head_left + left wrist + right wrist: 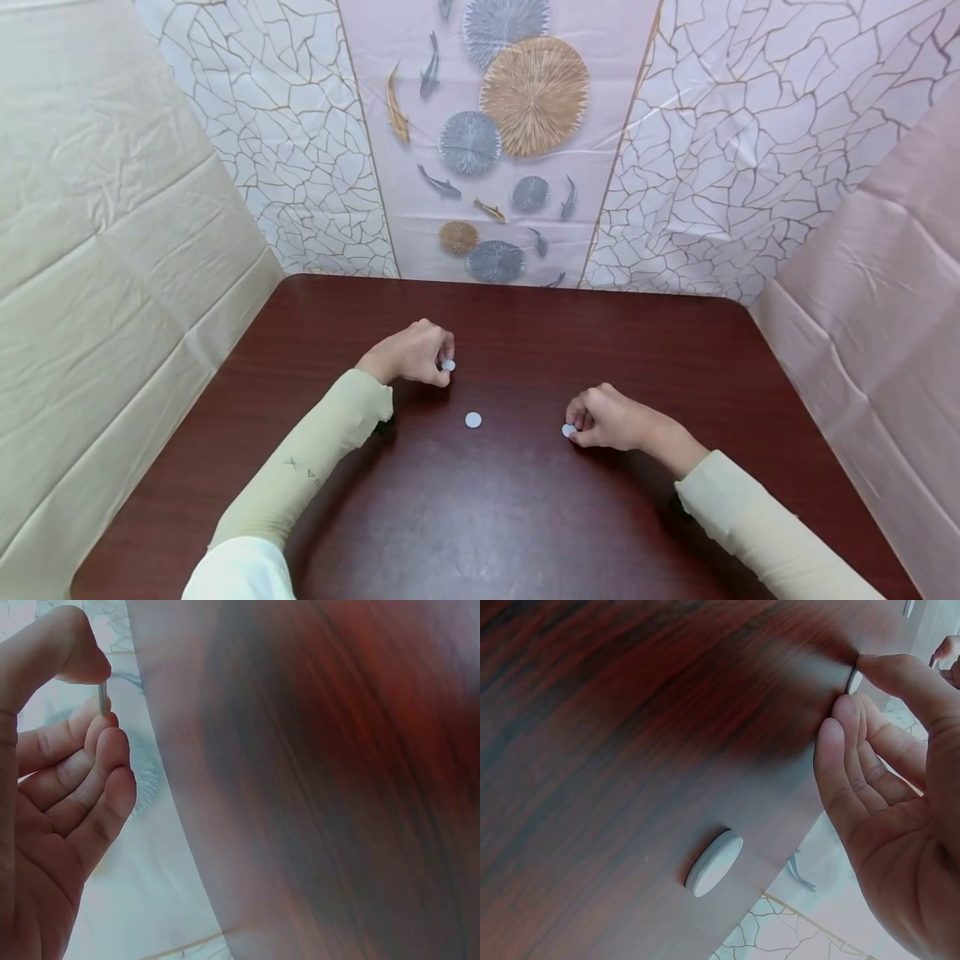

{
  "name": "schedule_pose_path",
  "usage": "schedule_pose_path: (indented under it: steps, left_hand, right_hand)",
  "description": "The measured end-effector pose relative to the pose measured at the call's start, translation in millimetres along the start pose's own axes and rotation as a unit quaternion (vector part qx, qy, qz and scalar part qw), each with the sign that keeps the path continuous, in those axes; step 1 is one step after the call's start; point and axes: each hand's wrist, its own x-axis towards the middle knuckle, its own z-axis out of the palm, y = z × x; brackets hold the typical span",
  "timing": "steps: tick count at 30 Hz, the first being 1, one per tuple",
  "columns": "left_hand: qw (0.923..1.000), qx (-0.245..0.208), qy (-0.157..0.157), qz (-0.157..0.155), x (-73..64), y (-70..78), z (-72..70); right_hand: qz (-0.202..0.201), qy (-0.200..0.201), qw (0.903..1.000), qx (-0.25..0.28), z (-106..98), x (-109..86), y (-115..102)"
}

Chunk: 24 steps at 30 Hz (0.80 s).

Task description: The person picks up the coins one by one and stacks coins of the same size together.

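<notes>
My left hand (417, 353) pinches a small white disc (448, 365) between thumb and fingertips. In the left wrist view this disc (103, 699) is seen edge-on, with the other fingers bent loosely below it. Farther right and nearer me, my right hand (611, 418) holds another white disc (569, 430) the same way, close over the tabletop. A white disc (472, 420) lies flat on the table between the hands. The right wrist view shows one more disc (714, 864) on the table beside the right hand; the head view does not show it.
The dark red-brown wooden table (465, 517) has rounded far corners. A patterned cloth (495, 208) hangs behind it, with plain cloth on the left (112, 250) and right (862, 333) sides.
</notes>
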Motion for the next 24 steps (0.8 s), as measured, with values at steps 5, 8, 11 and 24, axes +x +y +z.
schedule_pose_path:
  steps: [5, 8, 11, 24]
  left_hand:
    - [1.0, -0.001, -0.004, 0.008, -0.2, 12.6, 4.0]
    - [0.9999, -0.001, -0.002, 0.011, 0.7, 21.9, 5.8]
    - [0.9999, 0.008, 0.005, 0.011, 2.5, 31.5, 6.7]
    - [0.9989, 0.036, -0.014, 0.028, 12.8, 72.8, 24.7]
  right_hand:
    - [-0.001, 0.001, 1.0, 0.001, 0, -0.3, 0]
    - [0.002, 0.0, 1.0, 0.002, 0, -0.6, 0]
    - [0.005, 0.0, 1.0, 0.001, -1, -0.5, 0]
    - [0.004, 0.0, 1.0, 0.008, -1, -1.0, 1]
